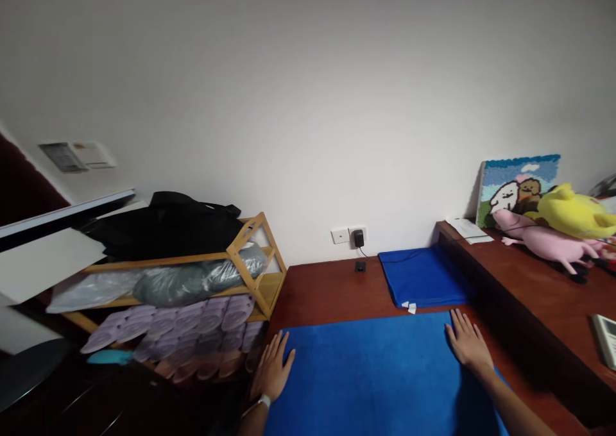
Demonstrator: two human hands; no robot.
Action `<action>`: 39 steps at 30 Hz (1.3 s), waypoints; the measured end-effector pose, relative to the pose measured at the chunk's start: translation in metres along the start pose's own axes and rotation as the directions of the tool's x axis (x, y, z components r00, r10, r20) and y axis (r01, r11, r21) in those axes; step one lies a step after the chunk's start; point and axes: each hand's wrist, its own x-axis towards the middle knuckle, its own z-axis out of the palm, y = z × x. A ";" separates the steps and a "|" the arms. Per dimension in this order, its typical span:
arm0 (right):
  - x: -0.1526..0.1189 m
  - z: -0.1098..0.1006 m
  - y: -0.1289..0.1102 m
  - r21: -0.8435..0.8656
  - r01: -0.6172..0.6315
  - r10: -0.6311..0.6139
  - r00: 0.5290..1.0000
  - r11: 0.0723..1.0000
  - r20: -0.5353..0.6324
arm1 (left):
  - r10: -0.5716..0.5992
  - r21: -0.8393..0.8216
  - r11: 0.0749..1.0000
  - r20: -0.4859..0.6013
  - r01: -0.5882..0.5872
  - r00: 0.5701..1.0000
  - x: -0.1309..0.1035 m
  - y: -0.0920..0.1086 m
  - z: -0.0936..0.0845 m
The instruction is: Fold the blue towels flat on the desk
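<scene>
A blue cloth (366, 372) lies spread out flat on the reddish-brown wooden table. My left hand (275, 367) rests flat at its left edge, fingers extended and thumb apart, with a pale band on the wrist. On the cloth's far right corner lies my right hand (469, 343), palm down with its fingers stretched out. Neither hand grips anything. Behind the spread cloth sits a folded blue cloth (423, 276), with small white tags at its near edge.
At left stands a wooden rack (260, 276) with purple slippers (192, 320) and a black bag (168, 227). A raised ledge (529, 295) at right bears plush toys (553, 240) and a picture (517, 179). A plugged-in black adapter (359, 238) trails a cord.
</scene>
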 end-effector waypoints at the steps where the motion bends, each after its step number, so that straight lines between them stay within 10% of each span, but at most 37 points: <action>1: 0.000 -0.001 -0.001 -0.002 -0.001 0.001 1.000 1.000 0.006 | 0.001 0.000 1.000 0.002 -0.001 1.000 0.000 0.000 0.001; 39: -0.003 -0.008 -0.004 0.005 -0.010 0.010 1.000 1.000 -0.005 | -0.014 -0.010 1.000 -0.008 0.014 1.000 0.001 0.001 0.002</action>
